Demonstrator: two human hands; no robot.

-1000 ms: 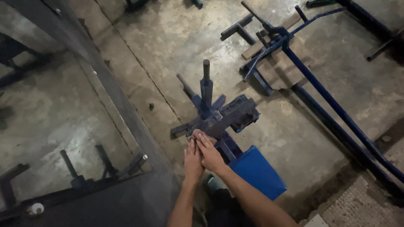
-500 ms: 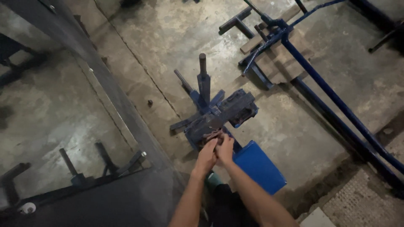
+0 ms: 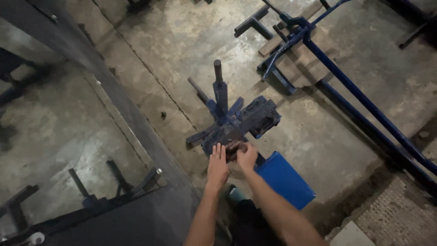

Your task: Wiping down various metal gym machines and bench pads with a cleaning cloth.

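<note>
- Left hand (image 3: 217, 165): flat, fingers spread open, pressed against the near end of the blue frame (image 3: 236, 123); it grips nothing.
- Right hand (image 3: 247, 156): fingers curled over a small dark part (image 3: 233, 148) at the same end; whether they clamp it, I cannot tell.
- The frame sits on the concrete floor (image 3: 182, 41), its post (image 3: 220, 86) upright.
- Blue pad (image 3: 284, 180) just right of the right forearm.
- Long blue bars (image 3: 364, 102) lie well apart, upper right.

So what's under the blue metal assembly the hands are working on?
Bare concrete floor lies under the blue metal assembly. The left hand and right hand cover its near end, hiding what is beneath there.
</note>
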